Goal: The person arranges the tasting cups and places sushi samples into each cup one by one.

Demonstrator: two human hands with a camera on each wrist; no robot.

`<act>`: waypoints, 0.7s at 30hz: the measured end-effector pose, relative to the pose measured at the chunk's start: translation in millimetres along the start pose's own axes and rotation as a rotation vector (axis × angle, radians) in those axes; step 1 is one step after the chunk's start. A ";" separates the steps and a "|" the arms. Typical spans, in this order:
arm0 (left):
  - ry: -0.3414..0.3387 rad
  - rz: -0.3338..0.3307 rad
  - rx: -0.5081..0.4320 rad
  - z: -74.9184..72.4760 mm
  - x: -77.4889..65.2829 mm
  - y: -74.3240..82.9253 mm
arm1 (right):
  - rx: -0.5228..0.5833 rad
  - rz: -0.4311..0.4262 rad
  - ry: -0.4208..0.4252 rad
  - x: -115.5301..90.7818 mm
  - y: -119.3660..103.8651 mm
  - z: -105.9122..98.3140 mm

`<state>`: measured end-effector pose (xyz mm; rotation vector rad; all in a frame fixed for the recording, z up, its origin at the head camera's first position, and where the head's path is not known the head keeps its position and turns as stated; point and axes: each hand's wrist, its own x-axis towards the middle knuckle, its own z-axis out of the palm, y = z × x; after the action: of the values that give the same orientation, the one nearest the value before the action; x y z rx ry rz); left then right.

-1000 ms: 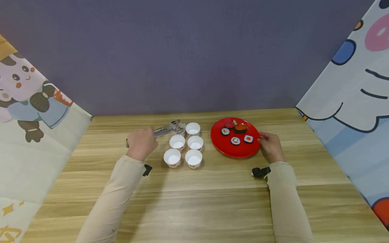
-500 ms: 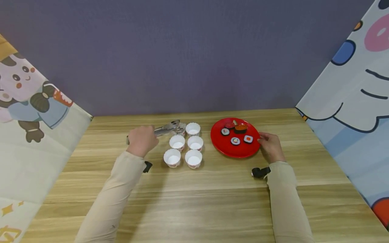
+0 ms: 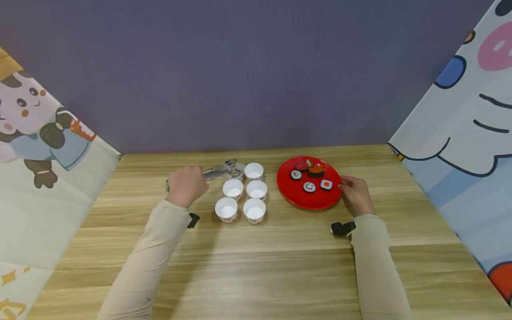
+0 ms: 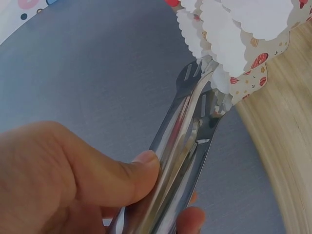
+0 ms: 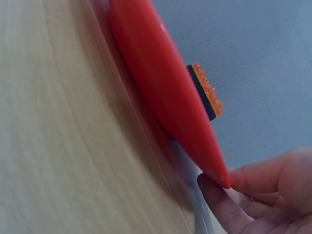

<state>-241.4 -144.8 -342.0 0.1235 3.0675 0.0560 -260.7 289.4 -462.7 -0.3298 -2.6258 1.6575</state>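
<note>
The purple-grey wall [image 3: 256, 75] fills the far side of my view, which has tipped very slightly, so everything on the surface [image 3: 280, 275] appears a touch lower than half a second ago. That surface is pale wood with a streaky grain, running up to the wall. A cartoon-printed panel stands at each side, the left one [image 3: 48, 133] and the right one [image 3: 460, 120].

The red plate [image 3: 290, 190] lies right of centre, in the same place among its neighbours as before. My right hand [image 3: 357, 194] pinches its rim between thumb and fingers, just as it did. My left hand [image 3: 186, 186] grips the metal tongs [image 3: 218, 171], also unchanged; their slotted ends meet the back-left cup [image 3: 240, 178], though I can't tell whether they clamp it.

Six white paper cups [image 3: 254, 210] stand in two columns of three between my hands. Smallest are the five sushi pieces [image 3: 309, 187] on the plate, the orange-topped one [image 3: 316, 170] toward the back.
</note>
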 end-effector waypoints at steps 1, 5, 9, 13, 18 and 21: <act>-0.003 -0.002 -0.001 -0.3 -0.3 0.2 | -0.007 0.003 -0.001 -0.1 -0.2 0.1; -0.008 -0.009 -0.004 -1.0 -0.5 0.3 | -0.017 0.010 -0.001 0.0 -0.9 0.1; -0.008 -0.007 -0.001 -2.3 -1.0 0.3 | -0.029 0.011 -0.004 0.0 -1.2 -0.6; 0.000 -0.003 0.002 -2.9 -1.5 0.2 | -0.045 0.003 -0.005 -0.5 -1.4 -1.0; -0.002 -0.002 0.006 -2.5 -1.9 0.6 | -0.052 -0.003 -0.006 -0.9 -1.9 -1.8; -0.006 -0.002 0.003 -2.7 -1.6 0.8 | -0.057 0.001 -0.006 -1.8 -3.2 -2.1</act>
<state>-239.9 -144.2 -339.2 0.1198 3.0621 0.0514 -259.2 289.6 -458.7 -0.3277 -2.6820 1.5891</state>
